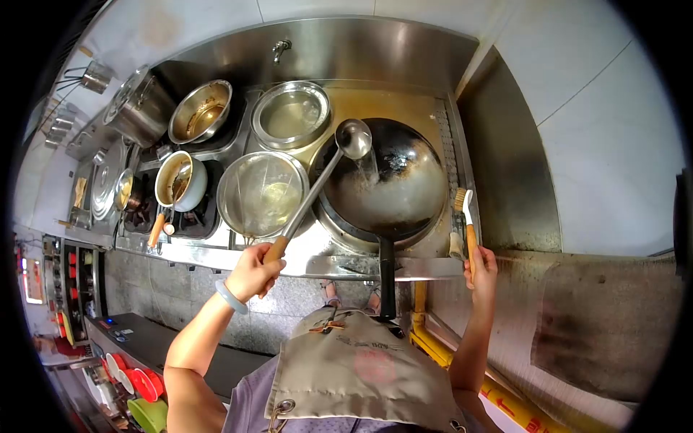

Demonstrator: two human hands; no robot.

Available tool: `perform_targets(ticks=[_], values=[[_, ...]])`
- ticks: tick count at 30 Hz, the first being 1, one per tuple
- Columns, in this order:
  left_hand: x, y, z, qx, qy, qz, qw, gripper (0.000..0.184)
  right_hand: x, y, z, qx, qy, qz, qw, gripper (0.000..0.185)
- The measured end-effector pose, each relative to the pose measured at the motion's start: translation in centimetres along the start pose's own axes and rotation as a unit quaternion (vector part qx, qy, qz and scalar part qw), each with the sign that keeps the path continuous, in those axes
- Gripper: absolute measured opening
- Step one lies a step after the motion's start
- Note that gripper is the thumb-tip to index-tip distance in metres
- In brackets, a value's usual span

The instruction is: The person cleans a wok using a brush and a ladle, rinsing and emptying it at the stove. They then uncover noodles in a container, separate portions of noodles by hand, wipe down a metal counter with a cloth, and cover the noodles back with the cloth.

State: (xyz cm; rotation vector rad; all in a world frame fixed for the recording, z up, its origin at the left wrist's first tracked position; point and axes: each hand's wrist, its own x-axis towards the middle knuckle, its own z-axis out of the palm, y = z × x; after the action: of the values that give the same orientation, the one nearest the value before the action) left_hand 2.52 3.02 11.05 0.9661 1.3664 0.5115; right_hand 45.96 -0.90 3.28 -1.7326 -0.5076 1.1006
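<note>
My left hand (251, 274) is closed round the wooden handle of a steel ladle (354, 138). The ladle's bowl is tipped over the black wok (415, 206), and a stream of water runs from it into the wok. Wet, the wok sits on the stove at centre right, its black handle pointing toward my body. In my right hand (481, 270) is a brush (468, 209) with a wooden handle, white neck and brown bristles. It is held up beside the stove's right edge, apart from the wok.
Left of the wok are a steel basin of water (291, 115) and a strainer (253, 191). Further left are a brown-stained steel bowl (201, 112), a white saucepan (191, 180) and a tall stockpot (141, 112). A tap (280, 50) juts from the back wall. A yellow pipe (433, 348) runs low at right.
</note>
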Motion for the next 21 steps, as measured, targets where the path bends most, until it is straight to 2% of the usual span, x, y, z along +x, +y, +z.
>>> perform_targets(ticks=[2, 3, 4, 5, 6, 7, 9, 11, 13, 14, 15, 17, 19, 21], values=[[0.3, -1.3, 0.2, 0.098, 0.032, 0.034, 0.994, 0.026, -0.1, 0.2, -0.3, 0.002, 0.002, 0.001, 1.0, 0.023], [0.9, -3.0, -0.1, 0.097, 0.03, 0.033, 0.994, 0.026, 0.0, 0.3, -0.4, 0.0, 0.001, -0.002, 1.0, 0.023], [1.5, -4.8, -0.4, 0.193, 0.083, 0.164, 0.964, 0.028, 0.0, 0.3, -0.5, -0.001, -0.001, -0.006, 1.0, 0.024], [1.9, -6.1, -0.7, 0.282, 0.133, 0.291, 0.904, 0.03, -0.1, 0.3, -0.4, -0.002, -0.001, -0.006, 1.0, 0.024], [0.7, -4.5, -0.3, 0.36, 0.155, 0.216, 0.894, 0.033, -0.1, 0.3, -0.3, -0.011, 0.014, -0.001, 1.0, 0.024], [0.9, -4.9, -0.6, 0.359, 0.158, 0.215, 0.894, 0.033, 0.0, 0.2, -0.1, -0.021, 0.027, 0.004, 0.999, 0.024], [1.4, -6.2, -1.8, 0.45, 0.241, 0.276, 0.814, 0.035, 0.3, 0.3, -0.1, -0.015, 0.022, 0.004, 1.0, 0.024], [1.9, -6.8, -2.8, 0.46, 0.25, 0.259, 0.812, 0.038, 0.7, 0.5, -0.1, -0.008, 0.017, 0.005, 1.0, 0.023], [2.5, -6.4, -3.2, 0.428, 0.269, 0.292, 0.812, 0.036, 0.8, 0.3, 0.1, -0.008, 0.015, -0.005, 1.0, 0.023], [2.8, -6.0, -3.1, 0.389, 0.27, 0.272, 0.838, 0.034, 0.9, 0.3, 0.2, -0.019, 0.015, -0.008, 1.0, 0.023], [3.5, -5.9, -3.5, 0.388, 0.275, 0.27, 0.837, 0.034, 1.0, 0.3, 0.2, -0.02, 0.01, -0.01, 1.0, 0.023], [6.1, -6.6, -4.6, 0.255, 0.285, 0.262, 0.886, 0.034, 1.3, 0.3, 0.5, -0.022, 0.0, -0.036, 0.999, 0.023], [9.0, -5.4, -6.0, 0.23, 0.284, 0.271, 0.891, 0.039, 0.8, -0.4, 1.3, -0.039, 0.006, -0.024, 0.999, 0.023], [10.6, -2.5, -7.3, 0.199, 0.269, 0.171, 0.927, 0.034, 0.8, -0.8, 1.7, -0.048, 0.003, -0.013, 0.999, 0.025]])
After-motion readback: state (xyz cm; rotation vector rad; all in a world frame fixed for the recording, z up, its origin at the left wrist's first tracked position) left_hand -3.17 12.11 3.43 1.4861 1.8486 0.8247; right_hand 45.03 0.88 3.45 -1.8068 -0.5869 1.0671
